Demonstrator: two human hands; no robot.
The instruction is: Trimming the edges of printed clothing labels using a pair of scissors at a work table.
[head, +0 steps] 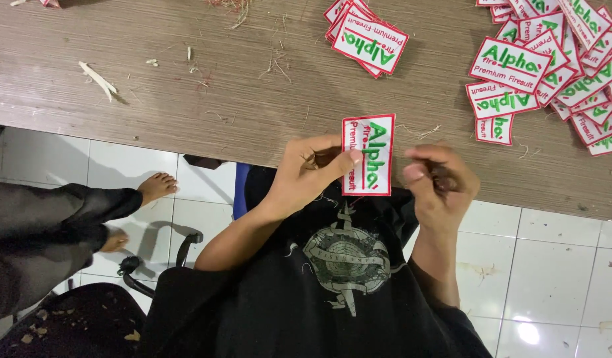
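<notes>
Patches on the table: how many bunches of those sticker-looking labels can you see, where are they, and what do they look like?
Held patch: pinched upright in the left hand at the table edge; white rectangle, red border, green and red lettering.
Small stack: top middle of the wooden table; same white, red-edged rectangles, fanned.
Big pile: top right corner; many of the same patches, overlapping loosely.
Right hand: beside the held patch, closed around something small and dark.

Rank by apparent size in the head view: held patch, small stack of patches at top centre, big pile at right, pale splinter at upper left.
1. big pile
2. small stack, roughly level with 3; unsure
3. held patch, in the left hand, nearer the camera
4. pale splinter
</notes>
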